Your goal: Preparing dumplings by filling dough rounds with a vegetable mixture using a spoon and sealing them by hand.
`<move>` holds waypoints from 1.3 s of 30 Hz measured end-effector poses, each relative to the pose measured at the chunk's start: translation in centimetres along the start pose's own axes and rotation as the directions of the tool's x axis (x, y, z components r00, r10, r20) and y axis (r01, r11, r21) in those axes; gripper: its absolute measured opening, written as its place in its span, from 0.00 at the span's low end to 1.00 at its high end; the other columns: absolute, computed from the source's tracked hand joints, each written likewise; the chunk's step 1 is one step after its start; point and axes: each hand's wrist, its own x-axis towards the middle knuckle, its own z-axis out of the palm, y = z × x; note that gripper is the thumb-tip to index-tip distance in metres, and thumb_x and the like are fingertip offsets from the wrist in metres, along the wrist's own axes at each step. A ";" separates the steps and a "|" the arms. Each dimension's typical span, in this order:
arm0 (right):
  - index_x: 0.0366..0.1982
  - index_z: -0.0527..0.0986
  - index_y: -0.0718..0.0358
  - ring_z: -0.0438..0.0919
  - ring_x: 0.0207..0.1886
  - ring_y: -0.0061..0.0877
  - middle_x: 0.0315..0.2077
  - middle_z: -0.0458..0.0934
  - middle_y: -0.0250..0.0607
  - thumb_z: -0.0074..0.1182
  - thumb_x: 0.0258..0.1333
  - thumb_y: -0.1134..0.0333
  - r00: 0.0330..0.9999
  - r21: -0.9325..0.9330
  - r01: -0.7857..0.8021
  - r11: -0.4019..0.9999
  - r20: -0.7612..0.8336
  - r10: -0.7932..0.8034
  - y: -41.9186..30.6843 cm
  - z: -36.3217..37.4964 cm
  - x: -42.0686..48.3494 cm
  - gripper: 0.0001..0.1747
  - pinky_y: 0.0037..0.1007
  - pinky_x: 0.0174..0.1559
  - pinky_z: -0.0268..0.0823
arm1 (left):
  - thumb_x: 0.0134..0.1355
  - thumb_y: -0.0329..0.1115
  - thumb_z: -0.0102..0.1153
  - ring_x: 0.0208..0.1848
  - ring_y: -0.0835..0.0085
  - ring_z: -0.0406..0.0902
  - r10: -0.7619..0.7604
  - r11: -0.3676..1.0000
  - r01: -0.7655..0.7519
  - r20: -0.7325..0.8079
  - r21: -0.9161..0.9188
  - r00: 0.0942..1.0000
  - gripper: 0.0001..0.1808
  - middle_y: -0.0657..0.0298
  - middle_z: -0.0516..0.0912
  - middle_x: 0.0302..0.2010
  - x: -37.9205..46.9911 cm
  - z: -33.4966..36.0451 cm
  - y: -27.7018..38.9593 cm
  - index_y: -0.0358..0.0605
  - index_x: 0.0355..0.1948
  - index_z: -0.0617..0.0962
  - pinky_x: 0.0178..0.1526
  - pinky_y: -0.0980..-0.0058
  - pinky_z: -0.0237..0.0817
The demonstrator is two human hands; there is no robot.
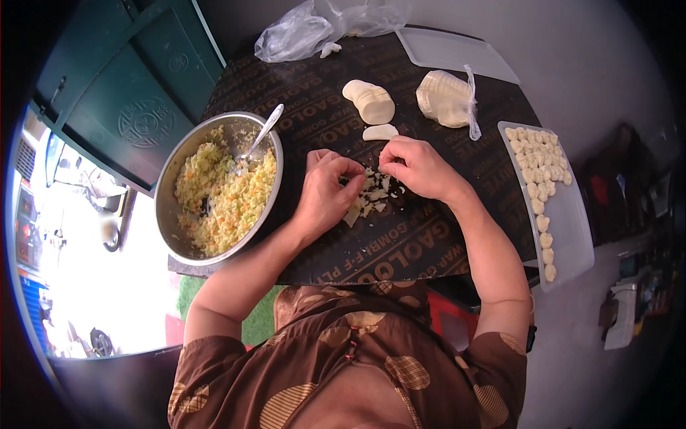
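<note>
My left hand (333, 183) is over the table with its fingers curled, thumb and forefinger near each other. Opposite it, my right hand (414, 163) has its thumb and fingertips drawn together. Any small piece inside either hand is hidden. Between and below them lies a scatter of pale, flat torn scraps (375, 195), probably dough. Just beyond my right fingertips is a folded pale wrapper (380, 132). Behind it a leaning stack of round dough wrappers (371, 102) rests on the dark printed tabletop (321, 263).
At left stands a steel bowl (166, 225) of chopped vegetable filling (230, 209), a metal spoon (267, 128) leaning in it. Bagged wrappers (445, 99) lie back right. A plastic tray (568, 241) at right holds rows of dumplings (538, 161). Another tray (455, 51) and plastic bags (300, 32) are behind.
</note>
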 end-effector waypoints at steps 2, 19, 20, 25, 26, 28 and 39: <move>0.30 0.74 0.66 0.76 0.34 0.34 0.31 0.76 0.41 0.59 0.50 0.73 0.999 -0.080 0.021 0.997 0.030 -0.019 0.1 -0.3 0.0 0.06 0.33 0.38 0.68 | 0.53 0.27 0.64 0.44 0.65 0.71 0.038 0.998 -0.037 -0.008 0.056 0.999 0.05 0.61 0.79 0.31 -0.1 -0.1 -0.3 0.41 0.32 0.83 0.46 0.70 0.66; 0.30 0.74 0.65 0.74 0.42 0.34 0.31 0.74 0.39 0.59 0.48 0.75 0.985 -0.193 0.070 0.979 0.171 -0.036 0.1 -0.1 -0.3 0.06 0.33 0.44 0.67 | 0.51 0.24 0.63 0.42 0.65 0.71 0.006 1.000 -0.007 -0.019 -0.023 1.000 0.06 0.61 0.80 0.29 -0.1 0.2 -0.6 0.41 0.32 0.83 0.43 0.70 0.67; 0.30 0.74 0.65 0.74 0.40 0.32 0.31 0.74 0.39 0.59 0.49 0.75 0.990 -0.134 0.065 0.989 0.131 -0.047 -0.1 -0.1 -0.2 0.05 0.32 0.43 0.68 | 0.50 0.25 0.64 0.42 0.62 0.71 -0.002 1.000 0.001 -0.023 -0.031 1.000 0.06 0.60 0.81 0.28 0.0 0.2 -0.4 0.40 0.31 0.83 0.43 0.68 0.68; 0.31 0.74 0.66 0.75 0.34 0.24 0.30 0.75 0.37 0.58 0.52 0.74 0.999 0.092 -0.001 0.996 0.044 -0.003 -0.9 0.4 -0.1 0.04 0.27 0.39 0.68 | 0.51 0.26 0.65 0.42 0.65 0.72 0.044 0.999 -0.044 0.001 -0.028 0.999 0.05 0.61 0.80 0.30 0.0 0.1 -0.4 0.40 0.30 0.82 0.43 0.70 0.67; 0.31 0.74 0.66 0.75 0.34 0.22 0.29 0.76 0.36 0.58 0.53 0.74 1.000 0.125 0.006 0.992 0.023 -0.009 -0.8 0.7 -0.1 0.04 0.26 0.38 0.68 | 0.53 0.26 0.64 0.43 0.67 0.72 0.068 0.998 -0.068 0.007 -0.015 0.998 0.04 0.62 0.79 0.31 0.0 0.1 -0.5 0.40 0.30 0.81 0.43 0.72 0.67; 0.31 0.75 0.66 0.75 0.33 0.20 0.28 0.76 0.35 0.58 0.55 0.73 1.000 0.160 0.015 0.987 0.003 -0.015 -0.8 1.0 0.0 0.04 0.25 0.37 0.68 | 0.53 0.27 0.63 0.42 0.67 0.72 0.042 0.998 -0.042 -0.001 -0.043 0.999 0.04 0.62 0.79 0.31 0.0 0.2 -0.5 0.40 0.30 0.81 0.42 0.71 0.67; 0.33 0.75 0.70 0.75 0.30 0.22 0.27 0.78 0.40 0.54 0.59 0.72 0.999 0.125 0.000 0.992 0.037 -0.005 -1.4 1.3 0.0 0.06 0.27 0.35 0.68 | 0.54 0.26 0.60 0.42 0.69 0.72 -0.029 0.995 0.030 0.010 -0.097 1.000 0.04 0.62 0.79 0.30 0.1 -0.1 -0.1 0.39 0.30 0.78 0.42 0.73 0.66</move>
